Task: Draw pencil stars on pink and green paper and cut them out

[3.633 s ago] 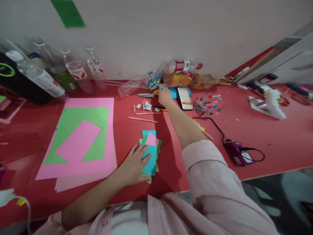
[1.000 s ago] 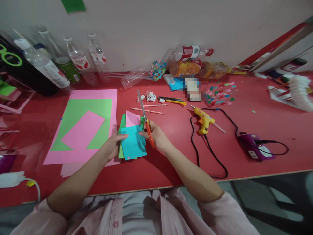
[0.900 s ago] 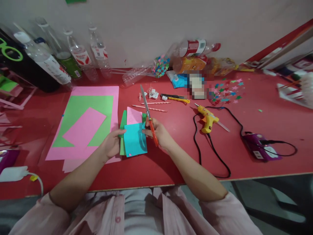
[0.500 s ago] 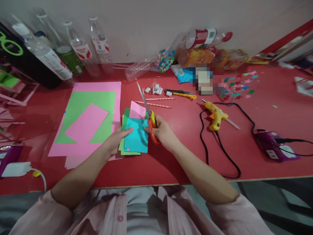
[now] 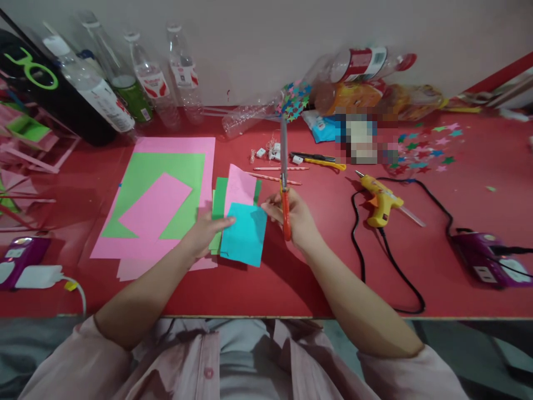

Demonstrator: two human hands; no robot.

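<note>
- Nearest, above the red bench (image 5: pixel 287 289), the blue sheet (image 5: pixel 245 236) lies between the two hands; its long axis runs away from the person, the far end leaning a little right.
- The left hand (image 5: pixel 207 232) has a narrow grip on the sheet's left side, thumb on top and fingers hidden beneath, probably to steady the paper.
- The right hand (image 5: pixel 297 219) has a double grip: the scissors (image 5: pixel 283 176) sit in it by their orange handle, while thumb and fingertip are at the sheet's far right corner. Keeping the tool tucked there seems to leave those fingertips usable.
- The scissors' long axis runs nearly straight away from the person, tips toward the wall and blades looking closed together, which presumably keeps the points off the paper.
- Just beyond the blue sheet, a pink slip (image 5: pixel 240 186) and green sheets (image 5: pixel 219 203) show, seemingly gathered as one loose stack.
- Well to the right, the yellow glue gun (image 5: pixel 382 203) lies with its nozzle toward the far left, apparently set clear of both hands.
- Farther back, two striped pencils (image 5: pixel 281 168) lie roughly crosswise.
</note>
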